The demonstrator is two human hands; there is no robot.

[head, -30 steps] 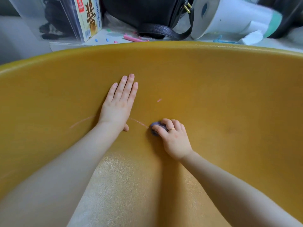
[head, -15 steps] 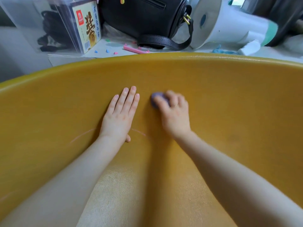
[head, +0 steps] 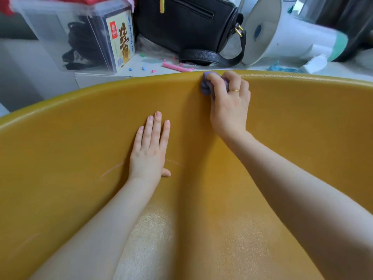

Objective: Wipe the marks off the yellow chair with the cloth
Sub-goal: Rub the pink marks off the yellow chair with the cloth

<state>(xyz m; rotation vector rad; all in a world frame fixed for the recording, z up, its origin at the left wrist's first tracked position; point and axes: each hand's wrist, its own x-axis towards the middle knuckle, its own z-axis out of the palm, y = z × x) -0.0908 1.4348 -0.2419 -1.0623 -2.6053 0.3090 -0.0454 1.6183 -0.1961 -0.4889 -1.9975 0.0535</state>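
Note:
The yellow chair [head: 302, 122] fills most of the view, its curved backrest rising to a rim at the top. My right hand [head: 229, 102] grips a small bunched purple cloth [head: 205, 87] against the backrest just under the rim. My left hand [head: 150, 150] lies flat on the backrest with straight fingers. A faint pink chalk mark [head: 112, 169] runs left of my left wrist, and a short pale mark [head: 174, 162] shows just right of that hand.
Beyond the rim lies a cluttered surface: a clear plastic box [head: 80, 35] with a yellow-labelled pack, a black handbag [head: 185, 25] with its strap, a white cone-shaped object [head: 286, 35], a pink stick [head: 176, 67] and small coloured bits.
My right hand has slid the cloth up the backrest from beside my left wrist to the rim. The small pink mark that stood above the cloth earlier is gone. My left hand stays put.

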